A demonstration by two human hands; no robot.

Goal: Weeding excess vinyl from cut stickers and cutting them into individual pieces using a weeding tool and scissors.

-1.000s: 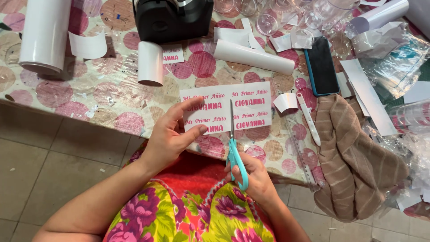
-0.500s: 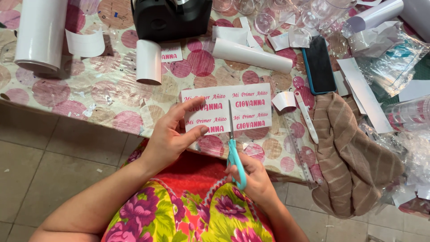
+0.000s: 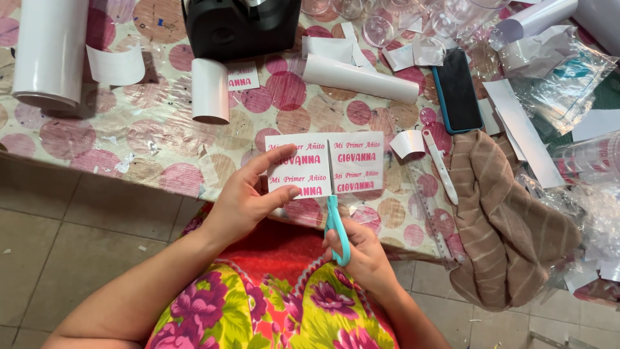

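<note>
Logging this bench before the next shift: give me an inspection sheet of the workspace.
Surface: table under a pink-dotted cloth.
Job's things: white label sheet with pink lettering, teal-handled scissors cutting up its middle.
Clutter: white rolls, black machine, phone, striped brown cloth, clear ruler, plastic wrap.
Grippers: left hand pinches the sheet; right hand works the scissors.
Cables: nothing seen.
Surroundings: tiled floor.

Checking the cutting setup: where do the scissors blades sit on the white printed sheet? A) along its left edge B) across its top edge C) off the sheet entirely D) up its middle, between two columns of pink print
D: the scissors, held in the right hand, run up the middle of the printed sheet, which the left hand pinches.
</note>
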